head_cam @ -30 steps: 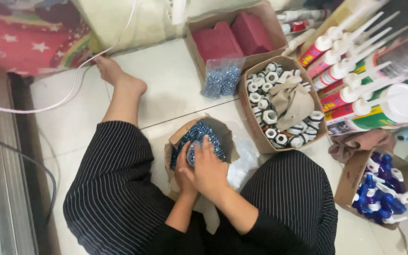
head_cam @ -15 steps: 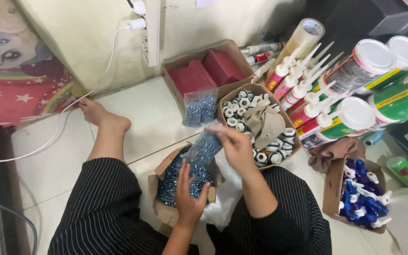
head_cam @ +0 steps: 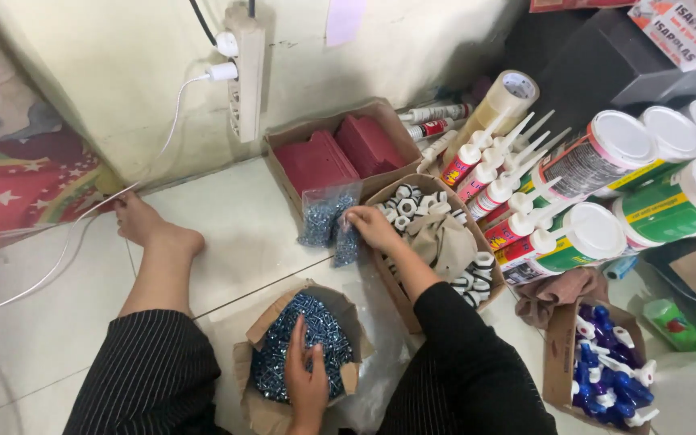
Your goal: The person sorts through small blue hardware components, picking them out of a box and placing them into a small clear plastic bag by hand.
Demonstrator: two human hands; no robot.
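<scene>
**Small bag of screws set beside the box of white fittings**

While seated on the tiled floor, reaching out with the right hand, fingers pinched together on the top of a small clear bag of screws, just left of the box of white fittings. Second, larger clear bag of screws standing just left of that, touching the small one. Left hand well below and left of the fittings box, lying flat in the open carton of blue-grey screws, fingers spread, clamped on nothing. Behind the fittings box, a carton of red pieces; right of it, sealant tubes with white nozzles; below right, a box of blue spray heads.
</scene>
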